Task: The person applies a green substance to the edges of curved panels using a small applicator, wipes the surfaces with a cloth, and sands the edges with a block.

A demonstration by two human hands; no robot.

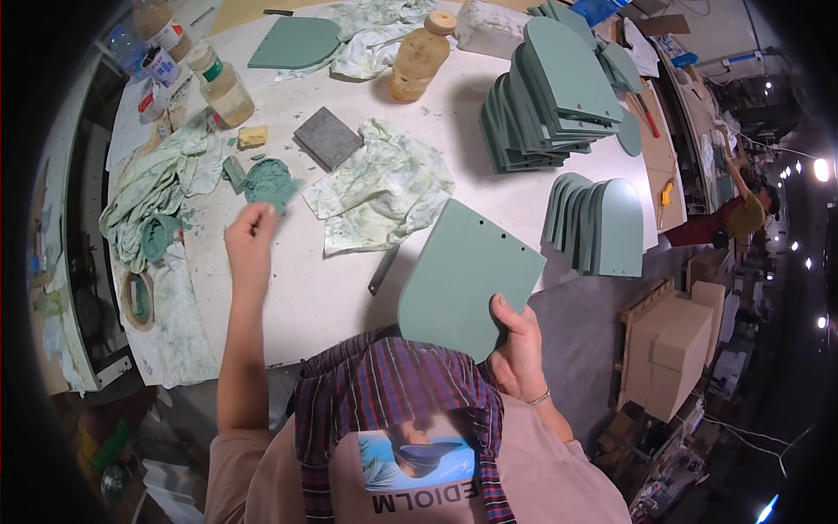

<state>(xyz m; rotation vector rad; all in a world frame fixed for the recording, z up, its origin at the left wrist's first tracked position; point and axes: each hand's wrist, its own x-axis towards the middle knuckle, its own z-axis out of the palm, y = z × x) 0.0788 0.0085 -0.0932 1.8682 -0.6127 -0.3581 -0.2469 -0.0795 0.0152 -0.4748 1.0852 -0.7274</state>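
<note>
My right hand [517, 349] grips a flat green board [467, 279] by its lower right edge, thumb on top. The board has one rounded end and small dark holes near its straight edge. My left hand [251, 234] is closed beside a mound of green putty [267, 181]. A blurred thin edge shows by its fingertips, too smeared to name. A small green block [234, 174] and a yellow sponge [252, 136] lie near the putty. Between my hands and the far side are a stained cloth [384, 188] and a grey rectangular block [328, 138].
Stacked green boards [559, 87] stand at the right, with more boards [602, 223] at the table's right edge. Bottles [422, 57] and a tape roll [138, 301] are on the white table [292, 301]. Cardboard boxes [672, 349] stand right; a person [746, 214] works farther off.
</note>
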